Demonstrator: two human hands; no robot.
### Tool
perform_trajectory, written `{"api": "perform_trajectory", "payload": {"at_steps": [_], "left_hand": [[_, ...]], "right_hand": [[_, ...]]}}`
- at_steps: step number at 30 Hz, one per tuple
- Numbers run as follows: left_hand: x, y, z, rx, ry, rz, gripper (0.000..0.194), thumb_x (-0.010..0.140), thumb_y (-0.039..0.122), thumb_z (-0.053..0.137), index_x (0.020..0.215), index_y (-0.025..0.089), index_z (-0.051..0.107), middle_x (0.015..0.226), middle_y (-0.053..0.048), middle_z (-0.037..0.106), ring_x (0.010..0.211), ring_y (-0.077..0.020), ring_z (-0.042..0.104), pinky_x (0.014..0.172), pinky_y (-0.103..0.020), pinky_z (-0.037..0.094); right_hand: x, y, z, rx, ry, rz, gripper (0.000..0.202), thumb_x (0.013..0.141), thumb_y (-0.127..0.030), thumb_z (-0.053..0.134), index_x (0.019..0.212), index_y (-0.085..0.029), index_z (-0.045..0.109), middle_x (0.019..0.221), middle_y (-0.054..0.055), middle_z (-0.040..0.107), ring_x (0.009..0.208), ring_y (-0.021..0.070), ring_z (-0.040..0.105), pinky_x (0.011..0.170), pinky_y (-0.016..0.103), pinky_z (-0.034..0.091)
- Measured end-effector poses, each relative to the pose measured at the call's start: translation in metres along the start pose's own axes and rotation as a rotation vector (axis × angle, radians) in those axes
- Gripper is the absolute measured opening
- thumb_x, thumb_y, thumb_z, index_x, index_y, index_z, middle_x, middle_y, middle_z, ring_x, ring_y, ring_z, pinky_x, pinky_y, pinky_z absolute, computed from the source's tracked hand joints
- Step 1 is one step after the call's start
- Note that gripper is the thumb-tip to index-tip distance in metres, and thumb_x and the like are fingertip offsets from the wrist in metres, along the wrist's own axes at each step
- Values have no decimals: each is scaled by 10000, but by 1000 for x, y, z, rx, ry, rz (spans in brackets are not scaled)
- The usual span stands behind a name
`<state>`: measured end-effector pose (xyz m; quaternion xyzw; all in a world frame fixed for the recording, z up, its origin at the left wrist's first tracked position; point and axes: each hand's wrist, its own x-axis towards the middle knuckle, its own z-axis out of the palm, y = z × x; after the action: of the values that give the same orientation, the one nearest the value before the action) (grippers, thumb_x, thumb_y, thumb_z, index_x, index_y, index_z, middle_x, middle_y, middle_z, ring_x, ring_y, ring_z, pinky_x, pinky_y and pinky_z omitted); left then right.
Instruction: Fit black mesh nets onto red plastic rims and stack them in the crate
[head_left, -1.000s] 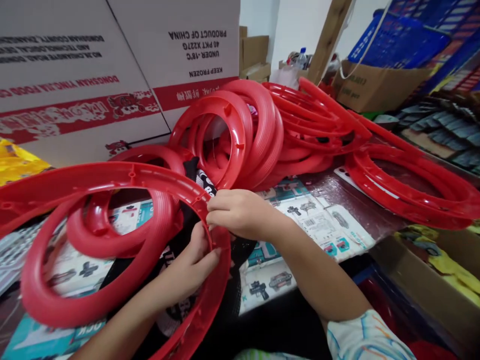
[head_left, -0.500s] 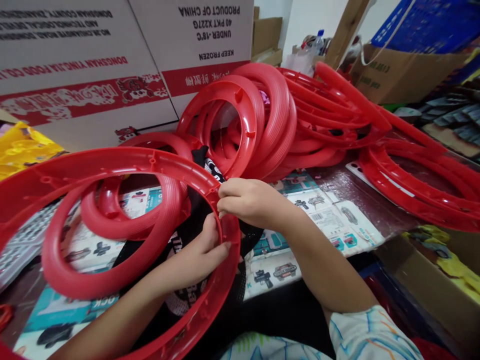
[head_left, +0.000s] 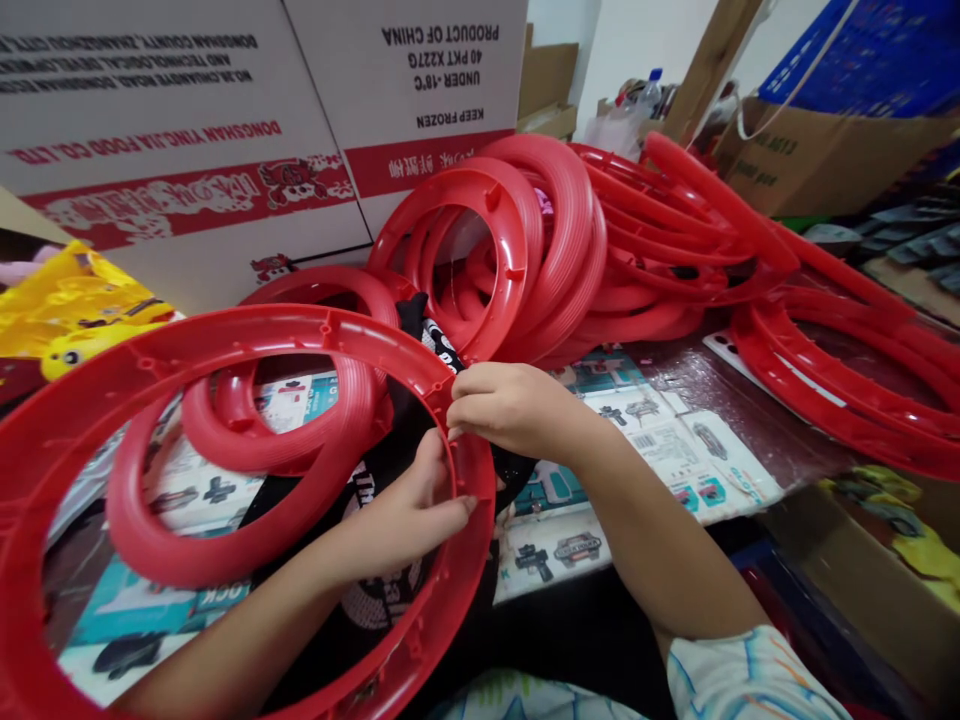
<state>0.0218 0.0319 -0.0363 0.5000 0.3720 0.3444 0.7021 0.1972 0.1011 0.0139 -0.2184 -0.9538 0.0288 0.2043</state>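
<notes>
A large red plastic ring point(head_left: 247, 335), its hollow ribbed side facing me, stands tilted over my lap and the table edge. My left hand point(head_left: 409, 515) grips its right-hand side, thumb and fingers on either side of the band. At the same stretch of rim, my right hand point(head_left: 517, 405) is closed in a pinch; what lies between its fingertips is hidden. Black mesh fabric point(head_left: 405, 400) with white lettering hangs inside and behind the ring, and part of it passes under my right hand.
Smaller red rings point(head_left: 195, 565) lie just behind the large one. A heap of red rings point(head_left: 562, 230) fills the back. Printed cardboard point(head_left: 705, 460) covers part of the table. White cartons point(head_left: 172, 90) stand behind, a yellow toy packet point(head_left: 90, 300) at left, an open box point(head_left: 877, 580) at right.
The view has swung slightly left, so everything sits further right. Both hands keep their places on the large ring, with the right still pinching at the rim.
</notes>
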Motion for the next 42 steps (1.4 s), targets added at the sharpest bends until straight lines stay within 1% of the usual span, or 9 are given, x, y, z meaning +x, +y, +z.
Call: {"api": "perform_trajectory", "payload": {"at_steps": [4, 7, 11, 17, 21, 24, 28, 36, 42], "left_hand": [[1, -1, 3, -63, -27, -50, 577, 743, 236, 711, 1228, 232, 397, 1083, -66, 628, 925, -217, 645, 730, -321, 549], [3, -1, 3, -84, 30, -59, 610, 696, 281, 758, 1202, 205, 426, 1082, -85, 632, 1004, -261, 627, 779, -344, 538], [8, -1, 1, -203, 114, 11, 698, 665, 304, 771, 1249, 222, 398, 1152, -79, 610, 1024, -248, 616, 827, -348, 514], [11, 0, -1, -80, 151, 18, 500, 751, 266, 628, 1206, 214, 427, 977, -36, 627, 787, -184, 632, 657, -303, 503], [12, -2, -2, 15, 202, 70, 507, 710, 169, 617, 1178, 205, 427, 1073, -41, 605, 956, -195, 595, 789, -311, 481], [12, -3, -2, 86, 224, 85, 529, 677, 110, 596, 1170, 196, 426, 1081, -33, 585, 1025, -199, 558, 874, -323, 445], [11, -4, -2, 170, 194, 76, 541, 673, 72, 546, 1182, 192, 410, 1010, -9, 547, 935, -182, 541, 831, -323, 440], [8, -12, -2, 226, 80, 101, 539, 696, 42, 530, 1185, 207, 377, 1071, -14, 499, 1010, -178, 509, 891, -320, 429], [4, -9, 8, 149, 95, 55, 656, 719, 63, 566, 1272, 241, 261, 956, 16, 527, 790, -124, 546, 687, -255, 471]], "right_hand": [[1, 3, 4, 55, 18, -16, 190, 911, -156, 524, 832, -154, 696, 868, 31, 691, 817, 125, 582, 710, 240, 439], [2, 3, 7, 93, -30, 3, 143, 875, -127, 576, 815, -159, 702, 853, 21, 707, 804, 121, 601, 702, 234, 452], [4, 1, 8, 119, -74, 2, 144, 879, -126, 578, 817, -161, 703, 884, 22, 708, 842, 114, 611, 726, 222, 457], [4, 1, 10, -29, 28, -29, 180, 904, -228, 563, 801, -164, 696, 837, 30, 685, 793, 138, 582, 661, 250, 411], [2, 0, 11, -201, 88, -40, 326, 936, -342, 515, 707, -151, 646, 722, 26, 640, 671, 137, 522, 597, 280, 348], [1, -3, 6, -260, 75, -55, 276, 942, -243, 503, 721, -141, 633, 722, 29, 617, 673, 132, 494, 610, 280, 340], [1, -8, 0, -280, 77, -87, 229, 925, -100, 467, 769, -122, 634, 799, 48, 618, 723, 139, 467, 660, 279, 370], [3, -10, 2, -201, 79, -118, 224, 938, -102, 441, 842, -114, 643, 888, 74, 640, 796, 155, 492, 729, 273, 429], [4, -1, 9, -41, 27, -48, 175, 923, -145, 494, 844, -118, 648, 882, 64, 643, 812, 152, 545, 700, 255, 438]]}}
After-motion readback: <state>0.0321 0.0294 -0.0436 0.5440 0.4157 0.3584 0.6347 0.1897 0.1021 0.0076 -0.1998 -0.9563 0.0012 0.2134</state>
